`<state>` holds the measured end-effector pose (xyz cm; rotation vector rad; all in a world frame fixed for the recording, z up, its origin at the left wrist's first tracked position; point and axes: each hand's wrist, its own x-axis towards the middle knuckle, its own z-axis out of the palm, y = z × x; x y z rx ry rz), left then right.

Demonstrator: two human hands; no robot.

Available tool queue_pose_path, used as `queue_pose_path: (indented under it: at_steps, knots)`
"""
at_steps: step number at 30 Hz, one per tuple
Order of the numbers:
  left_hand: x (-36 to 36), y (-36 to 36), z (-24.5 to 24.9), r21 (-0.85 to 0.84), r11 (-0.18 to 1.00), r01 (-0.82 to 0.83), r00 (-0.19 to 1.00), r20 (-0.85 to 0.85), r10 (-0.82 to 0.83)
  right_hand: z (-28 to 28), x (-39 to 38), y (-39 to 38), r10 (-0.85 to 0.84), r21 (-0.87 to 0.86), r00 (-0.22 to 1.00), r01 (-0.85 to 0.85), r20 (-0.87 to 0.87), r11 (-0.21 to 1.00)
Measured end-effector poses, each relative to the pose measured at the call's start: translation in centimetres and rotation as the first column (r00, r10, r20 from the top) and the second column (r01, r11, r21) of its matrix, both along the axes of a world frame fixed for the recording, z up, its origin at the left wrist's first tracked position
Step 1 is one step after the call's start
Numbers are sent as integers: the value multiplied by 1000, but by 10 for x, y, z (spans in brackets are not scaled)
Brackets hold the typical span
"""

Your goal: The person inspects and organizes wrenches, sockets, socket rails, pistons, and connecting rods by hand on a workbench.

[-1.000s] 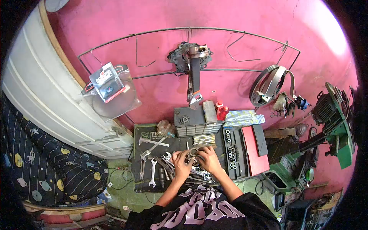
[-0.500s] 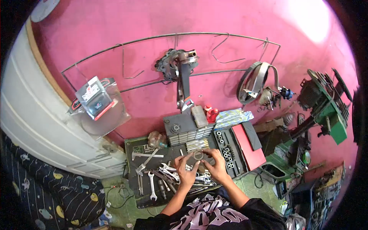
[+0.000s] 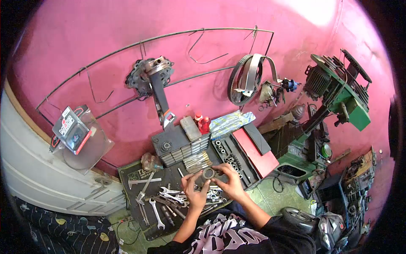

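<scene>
Above the workbench, a round metal ring (image 3: 204,174) is pinched between the fingertips of both my hands. My left hand (image 3: 195,192) grips its left side, with the thumb at the lower edge. On the opposite side, the thumb and fingers of my right hand (image 3: 230,183) close on the ring. Beneath my hands lies a cluster of wrenches and sockets, partly hidden by them. An open-end wrench (image 3: 157,216) lies apart at the left, near a caliper (image 3: 143,192).
A grey drawer cabinet (image 3: 171,142) stands at the back of the dark bench mat (image 3: 131,180). Right of it, an open socket case (image 3: 224,148) has a red lid (image 3: 253,150). A green machine (image 3: 353,112) rises at the right. Belts (image 3: 253,78) hang from the wall rack.
My view has turned to the right, so the bench and wall items sit further left. The ring now faces me more squarely, still held in both hands.
</scene>
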<state>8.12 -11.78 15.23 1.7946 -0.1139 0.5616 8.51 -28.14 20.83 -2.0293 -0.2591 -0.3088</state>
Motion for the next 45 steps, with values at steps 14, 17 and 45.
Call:
queue_pose_path:
  at_steps: [14,17,45]
  knots:
    - [79,-115,86,262,965,-8,984,174,-39,39,73,-125,-39,37,977,32,208,999]
    - [104,-160,109,305,952,16,975,208,-83,56,94,-174,-83,44,948,73,308,996]
    - [302,-289,249,445,843,-300,825,565,-4,184,318,-304,-26,34,702,2,712,999]
